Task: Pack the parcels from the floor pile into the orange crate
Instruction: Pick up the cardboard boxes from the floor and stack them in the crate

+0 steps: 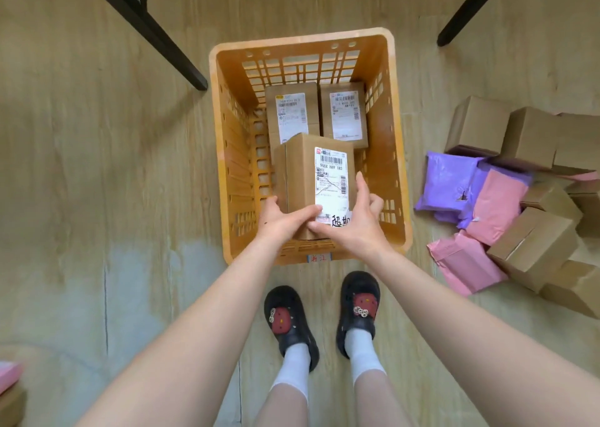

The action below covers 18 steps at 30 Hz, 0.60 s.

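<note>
A pale wooden floor, with an orange crate in the middle of it. The left grip clasps the near-left corner of a labelled carton in the crate's near half. The right grip grasps its right side, thumb on the label. Two cartons lie beyond. To the right, the parcel pile sits on the floor.

Floor: pale wood-look planks, with a greyish patch toward the lower left corner.
Furniture: left black leg slants in from the top left; right black leg from the top right.
Light: soft and even.
</note>
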Available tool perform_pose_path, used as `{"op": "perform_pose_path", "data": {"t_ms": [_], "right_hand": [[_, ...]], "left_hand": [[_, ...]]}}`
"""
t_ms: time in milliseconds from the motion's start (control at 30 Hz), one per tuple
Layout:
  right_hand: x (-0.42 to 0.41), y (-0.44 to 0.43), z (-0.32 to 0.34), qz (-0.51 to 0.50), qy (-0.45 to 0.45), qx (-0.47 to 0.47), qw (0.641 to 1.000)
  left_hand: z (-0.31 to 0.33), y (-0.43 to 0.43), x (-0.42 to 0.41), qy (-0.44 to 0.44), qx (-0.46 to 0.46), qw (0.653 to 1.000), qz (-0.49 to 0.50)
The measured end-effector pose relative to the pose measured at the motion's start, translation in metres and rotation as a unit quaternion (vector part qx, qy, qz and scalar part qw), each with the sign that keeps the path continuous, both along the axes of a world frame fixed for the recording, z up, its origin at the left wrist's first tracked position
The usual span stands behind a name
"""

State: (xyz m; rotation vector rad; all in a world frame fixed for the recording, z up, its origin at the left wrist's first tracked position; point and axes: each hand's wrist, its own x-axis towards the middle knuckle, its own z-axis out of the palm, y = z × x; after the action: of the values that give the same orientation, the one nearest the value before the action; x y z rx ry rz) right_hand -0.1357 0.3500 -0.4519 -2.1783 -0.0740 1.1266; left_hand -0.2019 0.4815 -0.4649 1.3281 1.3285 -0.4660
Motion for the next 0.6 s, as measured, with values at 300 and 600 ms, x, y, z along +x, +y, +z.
{"op": "perform_pose_path", "data": {"t_ms": [300,600], "right_hand": [[0.040,-0.012,-0.066,-0.038,0.011,-0.125,0.991],[0.063,-0.009,-0.146,-0.031,-0.019,-0.180,0.983]], "left_hand": [[-0.083,-0.027,0.018,-0.024,-0.085,0.995,-0.046],[-0.177,-0.045,0.047,0.019,-0.064,0.996,-0.066]]}}
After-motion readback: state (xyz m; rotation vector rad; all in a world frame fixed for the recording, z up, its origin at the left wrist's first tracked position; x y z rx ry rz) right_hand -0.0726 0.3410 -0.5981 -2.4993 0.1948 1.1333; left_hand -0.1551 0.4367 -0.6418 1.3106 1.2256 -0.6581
